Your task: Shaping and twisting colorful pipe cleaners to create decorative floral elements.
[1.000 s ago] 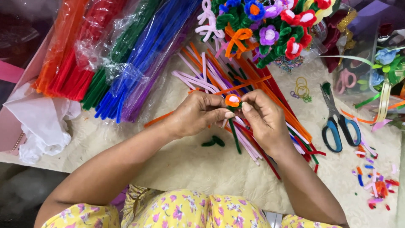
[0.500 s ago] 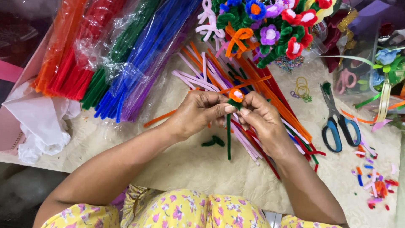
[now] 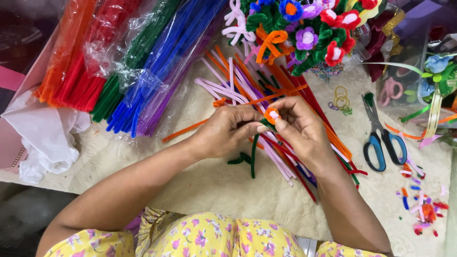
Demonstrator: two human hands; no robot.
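The left hand [image 3: 228, 131] and the right hand [image 3: 297, 126] meet above the centre of the worktop [image 3: 200, 190]. Both are closed in a fingertip pinch on a small orange-and-white pipe-cleaner flower [image 3: 272, 114], held between them. A dark green stem [image 3: 253, 154] hangs from the flower down to the worktop. Loose pipe cleaners [image 3: 247, 90] in pink, orange and red lie fanned beneath the hands. Bagged pipe-cleaner bundles [image 3: 138, 62] in orange, red, green, blue and purple lie at the upper left. A cluster of finished flowers [image 3: 309, 33] stands at the top. Blue-handled scissors [image 3: 381, 138] lie to the right, near coloured offcuts [image 3: 423, 209].
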